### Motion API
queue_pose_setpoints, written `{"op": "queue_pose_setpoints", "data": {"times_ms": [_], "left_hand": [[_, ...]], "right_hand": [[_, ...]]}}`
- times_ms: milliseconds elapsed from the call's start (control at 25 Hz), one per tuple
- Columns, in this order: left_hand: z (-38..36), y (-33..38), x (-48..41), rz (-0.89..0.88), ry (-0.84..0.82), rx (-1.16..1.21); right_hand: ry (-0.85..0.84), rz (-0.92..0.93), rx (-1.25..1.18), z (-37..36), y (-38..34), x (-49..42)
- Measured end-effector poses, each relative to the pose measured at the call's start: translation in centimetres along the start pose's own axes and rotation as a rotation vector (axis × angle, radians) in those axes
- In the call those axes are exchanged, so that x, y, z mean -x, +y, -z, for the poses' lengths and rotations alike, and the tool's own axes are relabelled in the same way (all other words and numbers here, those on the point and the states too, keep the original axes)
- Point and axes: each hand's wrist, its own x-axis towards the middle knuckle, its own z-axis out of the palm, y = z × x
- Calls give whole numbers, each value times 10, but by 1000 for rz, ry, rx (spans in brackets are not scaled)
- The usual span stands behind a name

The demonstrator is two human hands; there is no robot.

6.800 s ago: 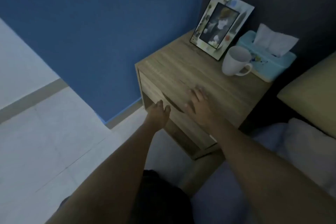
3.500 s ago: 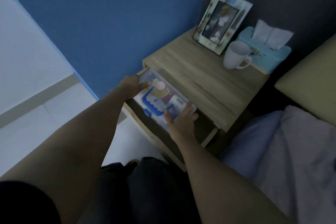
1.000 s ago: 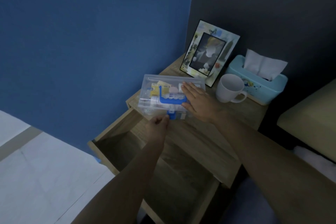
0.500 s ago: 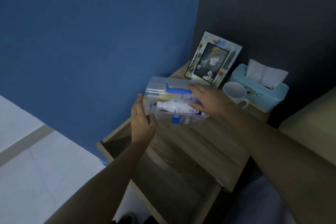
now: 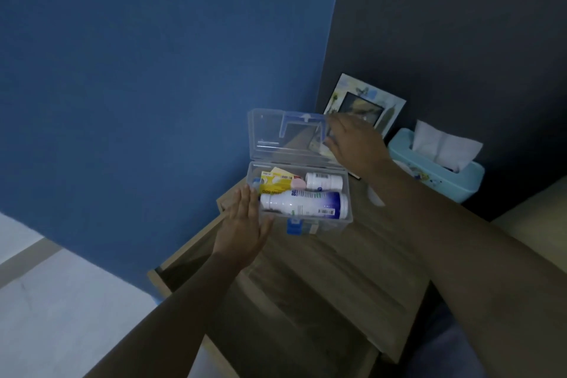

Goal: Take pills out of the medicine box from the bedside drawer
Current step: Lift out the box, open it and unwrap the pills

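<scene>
The medicine box [image 5: 343, 193] stands on the counter [image 5: 352, 270], near its left back corner, with the clear lid [image 5: 270, 138] raised upright. Inside lie a large white bottle [image 5: 303, 204], a smaller white bottle [image 5: 323, 181] and a yellow packet [image 5: 274, 186]. The right hand [image 5: 356, 144] holds the lid's right edge, its fingers closed on it. The left hand [image 5: 245, 224] is flat against the box's left end, fingers straight and open. Below the counter the drawer [image 5: 276, 316] is pulled out.
</scene>
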Motion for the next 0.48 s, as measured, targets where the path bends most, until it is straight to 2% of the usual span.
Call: {"op": "queue_pose_setpoints", "data": {"times_ms": [120, 360, 480], "left_hand": [[1, 1, -6, 19, 20, 93], [11, 4, -5, 41, -50, 160], [15, 11, 4, 27, -27, 184]], "right_hand": [[-47, 23, -37, -5, 8, -10], [-154, 43, 8, -12, 17, -32], [-148, 81, -19, -10, 15, -29]]}}
